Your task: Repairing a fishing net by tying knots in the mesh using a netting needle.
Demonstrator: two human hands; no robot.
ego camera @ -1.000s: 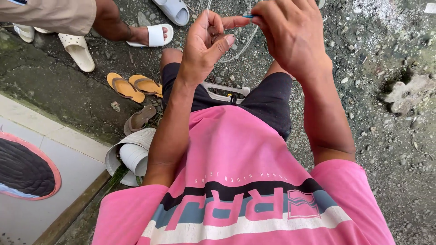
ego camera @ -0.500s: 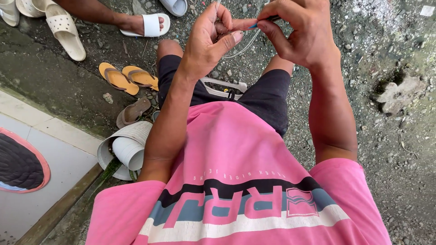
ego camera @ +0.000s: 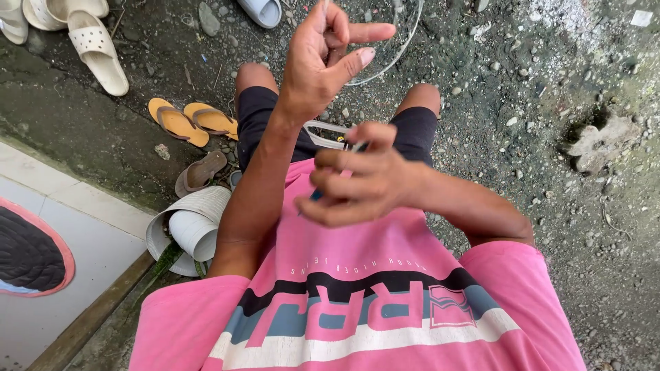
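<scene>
My left hand (ego camera: 323,62) is raised over my knees, its fingers curled and pinched on a thin clear line (ego camera: 392,58) that loops away over the gravel. Lower down, against my pink shirt (ego camera: 357,275), my right hand (ego camera: 361,182) is closed round a small slim object (ego camera: 315,196) with a blue tip. Its dark other end shows above the fingers. The two hands are apart. A pale strap-like piece (ego camera: 326,130) lies across my lap between the black shorts' legs.
Orange flip-flops (ego camera: 185,122), a brown sandal (ego camera: 199,172) and white slippers (ego camera: 96,51) lie on the gravel to the left. White rolled tubes (ego camera: 189,230) rest by a tiled step (ego camera: 96,240) with a dark mat (ego camera: 31,254). A broken patch (ego camera: 605,141) marks the ground at right.
Both hands were together up high on the line. My right hand has since dropped to my chest with the small object, while the left stays raised. The other person's foot has left the view.
</scene>
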